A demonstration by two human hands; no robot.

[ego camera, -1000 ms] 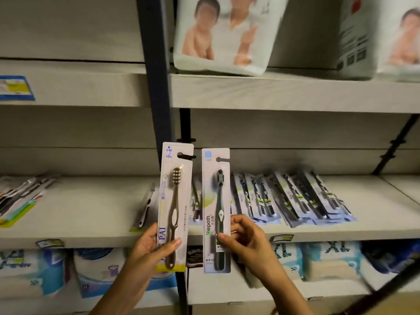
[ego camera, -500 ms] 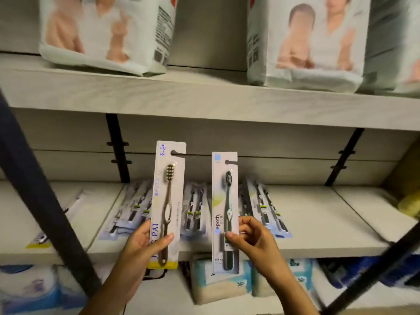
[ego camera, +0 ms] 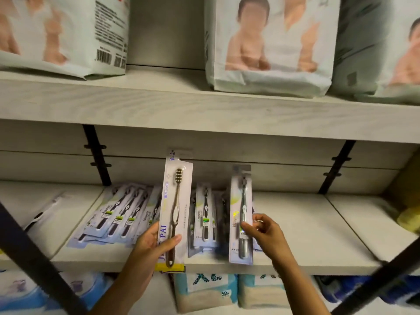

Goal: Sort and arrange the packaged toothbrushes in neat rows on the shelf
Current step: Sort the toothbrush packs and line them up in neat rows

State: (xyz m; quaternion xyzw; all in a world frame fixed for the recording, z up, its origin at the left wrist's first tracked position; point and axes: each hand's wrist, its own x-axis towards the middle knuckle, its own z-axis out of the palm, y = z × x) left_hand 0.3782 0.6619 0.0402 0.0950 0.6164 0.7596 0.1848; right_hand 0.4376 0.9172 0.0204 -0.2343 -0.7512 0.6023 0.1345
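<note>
My left hand (ego camera: 151, 241) grips a white pack with a brown toothbrush (ego camera: 176, 208), held upright in front of the middle shelf (ego camera: 295, 223). My right hand (ego camera: 263, 230) pinches a pack with a dark toothbrush (ego camera: 241, 214) by its right edge, also upright, just above the shelf's front edge. On the shelf behind lie several blue-white toothbrush packs (ego camera: 120, 214), fanned out at the left, and a second pile of packs (ego camera: 204, 217) lies between the two held ones.
Large baby-product bags (ego camera: 268, 46) stand on the upper shelf (ego camera: 181, 105). Soft tissue packs (ego camera: 204, 289) fill the shelf below. Black shelf brackets (ego camera: 96, 155) run down the back wall, and a dark diagonal bar (ego camera: 34, 253) crosses the lower left. A yellow item (ego camera: 409, 219) sits at far right.
The view has shifted right and closer to the shelf. Both hands moved their packs forward toward the shelf, and the right pack now hangs lower, near the pile.
</note>
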